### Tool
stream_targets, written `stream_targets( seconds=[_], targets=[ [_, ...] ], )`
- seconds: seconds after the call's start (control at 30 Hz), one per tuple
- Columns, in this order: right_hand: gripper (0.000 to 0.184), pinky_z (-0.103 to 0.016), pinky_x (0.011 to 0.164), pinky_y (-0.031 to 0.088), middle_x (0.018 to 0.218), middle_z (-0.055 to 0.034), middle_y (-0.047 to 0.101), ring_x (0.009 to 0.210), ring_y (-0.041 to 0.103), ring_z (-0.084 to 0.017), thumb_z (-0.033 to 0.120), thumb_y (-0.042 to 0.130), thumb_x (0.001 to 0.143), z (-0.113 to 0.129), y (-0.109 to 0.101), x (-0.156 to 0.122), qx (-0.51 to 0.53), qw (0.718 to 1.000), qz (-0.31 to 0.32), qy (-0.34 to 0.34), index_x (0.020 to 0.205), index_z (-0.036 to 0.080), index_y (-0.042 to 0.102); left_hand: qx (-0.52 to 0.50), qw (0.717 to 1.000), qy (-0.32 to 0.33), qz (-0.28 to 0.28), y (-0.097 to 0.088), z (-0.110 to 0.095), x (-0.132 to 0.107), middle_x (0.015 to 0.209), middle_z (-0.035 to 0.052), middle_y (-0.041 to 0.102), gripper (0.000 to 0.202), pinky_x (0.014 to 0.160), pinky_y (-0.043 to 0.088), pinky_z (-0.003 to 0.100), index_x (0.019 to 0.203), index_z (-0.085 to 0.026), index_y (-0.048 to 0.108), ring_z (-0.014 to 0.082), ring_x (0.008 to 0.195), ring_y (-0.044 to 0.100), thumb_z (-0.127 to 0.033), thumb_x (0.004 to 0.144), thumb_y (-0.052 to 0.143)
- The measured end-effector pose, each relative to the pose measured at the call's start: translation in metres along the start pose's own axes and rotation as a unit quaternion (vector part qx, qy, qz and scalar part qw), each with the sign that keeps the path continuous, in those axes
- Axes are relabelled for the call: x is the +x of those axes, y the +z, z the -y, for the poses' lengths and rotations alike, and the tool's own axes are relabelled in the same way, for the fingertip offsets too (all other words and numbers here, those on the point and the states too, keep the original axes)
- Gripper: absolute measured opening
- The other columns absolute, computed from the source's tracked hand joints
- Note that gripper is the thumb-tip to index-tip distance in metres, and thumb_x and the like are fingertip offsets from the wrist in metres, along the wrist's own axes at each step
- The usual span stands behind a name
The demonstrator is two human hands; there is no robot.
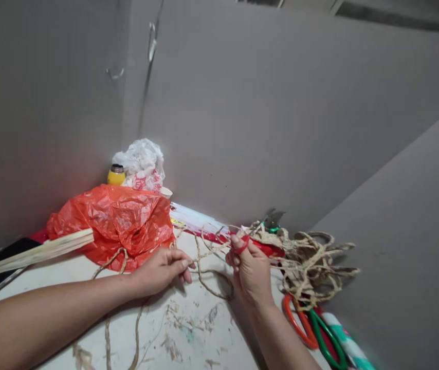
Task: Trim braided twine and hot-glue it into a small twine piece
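Note:
My left hand (163, 270) rests on the white tabletop (181, 329) and pinches a strand of tan jute twine (209, 257) between thumb and fingers. My right hand (250, 270) is closed, fingers curled around the same twine, with a red band on its raised forefinger. The strand runs between both hands and loops down onto the table. To the right of my right hand lies a tangled heap of twine (312, 262) over something red.
An orange plastic bag (115, 221), a white crumpled bag (142, 164) and a yellow bottle (116, 175) sit in the corner. Pale wooden slats (34, 254) lie at left. Orange and green scissor handles (312, 326) lie at the right. Grey walls (281, 113) enclose the table.

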State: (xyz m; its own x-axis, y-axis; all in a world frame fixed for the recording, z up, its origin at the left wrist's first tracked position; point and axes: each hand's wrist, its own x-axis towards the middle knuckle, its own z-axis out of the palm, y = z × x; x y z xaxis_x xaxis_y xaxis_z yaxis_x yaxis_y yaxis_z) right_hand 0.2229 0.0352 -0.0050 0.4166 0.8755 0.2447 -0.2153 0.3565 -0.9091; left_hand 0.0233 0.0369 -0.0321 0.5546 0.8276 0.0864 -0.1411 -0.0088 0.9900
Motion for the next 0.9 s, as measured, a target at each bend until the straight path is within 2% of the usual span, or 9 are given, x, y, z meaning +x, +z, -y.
stream_targets(
  seconds=[0.13,0.27,0.53,0.63,0.73,0.83,0.9],
  targets=[
    [0.037,-0.017,0.038,0.025,0.042,0.0112,0.037,0.037,0.030,-0.003,0.033,0.080,0.066,0.012,-0.008,0.011,0.028,0.998,-0.027,-0.042,0.056,0.017,0.048,0.017,0.999,0.029,-0.020,-0.002,0.002,0.000,0.065,0.0047,0.066,0.033,0.061,0.041,0.024,0.076,-0.012,0.065,0.0111,0.060,0.054,-0.045,0.079,0.064],
    [0.035,-0.017,0.038,0.027,0.042,0.0116,0.038,0.037,0.030,-0.003,0.033,0.081,0.065,0.020,-0.014,0.019,0.035,0.996,-0.043,-0.072,0.058,0.017,0.051,0.022,0.998,0.045,-0.037,-0.004,0.001,0.001,0.065,0.0049,0.066,0.029,0.063,0.041,0.025,0.075,-0.012,0.066,0.0116,0.062,0.056,-0.041,0.078,0.066],
    [0.037,-0.018,0.038,0.025,0.044,0.0115,0.036,0.039,0.030,-0.004,0.040,0.076,0.069,0.017,-0.020,0.024,-0.012,0.993,-0.070,-0.090,0.059,0.018,0.048,-0.010,0.996,0.027,-0.087,-0.006,0.002,0.004,0.075,0.0060,0.071,0.022,0.069,0.044,0.027,0.083,-0.012,0.067,0.0141,0.070,0.062,-0.027,0.068,0.075],
    [0.036,-0.019,0.038,0.026,0.045,0.0112,0.036,0.039,0.031,-0.006,0.045,0.074,0.069,0.008,-0.027,0.028,-0.057,0.994,-0.066,-0.070,0.061,0.019,0.049,-0.030,0.995,0.014,-0.097,-0.006,0.001,0.005,0.069,0.0045,0.070,0.023,0.064,0.043,0.026,0.081,-0.012,0.066,0.0129,0.064,0.060,-0.028,0.067,0.075],
    [0.040,-0.021,0.034,0.024,0.041,0.0090,0.039,0.035,0.030,-0.007,0.051,0.074,0.065,-0.004,-0.038,0.034,-0.135,0.990,-0.037,-0.014,0.056,0.019,0.052,-0.050,0.993,0.005,-0.110,-0.007,0.001,0.006,0.062,0.0026,0.068,0.025,0.060,0.041,0.025,0.077,-0.012,0.064,0.0110,0.057,0.057,-0.030,0.065,0.076],
    [0.045,-0.022,0.033,0.022,0.038,0.0050,0.044,0.033,0.032,-0.009,0.057,0.073,0.062,-0.012,-0.049,0.038,-0.218,0.975,-0.004,0.039,0.051,0.017,0.055,-0.071,0.989,-0.004,-0.131,-0.009,0.001,0.009,0.060,0.0015,0.066,0.028,0.059,0.040,0.023,0.076,-0.012,0.060,0.0095,0.054,0.055,-0.033,0.066,0.076],
    [0.047,-0.022,0.035,0.023,0.037,0.0038,0.044,0.035,0.033,-0.010,0.060,0.070,0.063,-0.014,-0.050,0.037,-0.258,0.965,0.006,0.048,0.051,0.016,0.056,-0.086,0.985,-0.011,-0.150,-0.010,0.002,0.011,0.062,0.0011,0.067,0.029,0.058,0.040,0.023,0.078,-0.014,0.057,0.0091,0.054,0.055,-0.035,0.067,0.074]
  ],
)
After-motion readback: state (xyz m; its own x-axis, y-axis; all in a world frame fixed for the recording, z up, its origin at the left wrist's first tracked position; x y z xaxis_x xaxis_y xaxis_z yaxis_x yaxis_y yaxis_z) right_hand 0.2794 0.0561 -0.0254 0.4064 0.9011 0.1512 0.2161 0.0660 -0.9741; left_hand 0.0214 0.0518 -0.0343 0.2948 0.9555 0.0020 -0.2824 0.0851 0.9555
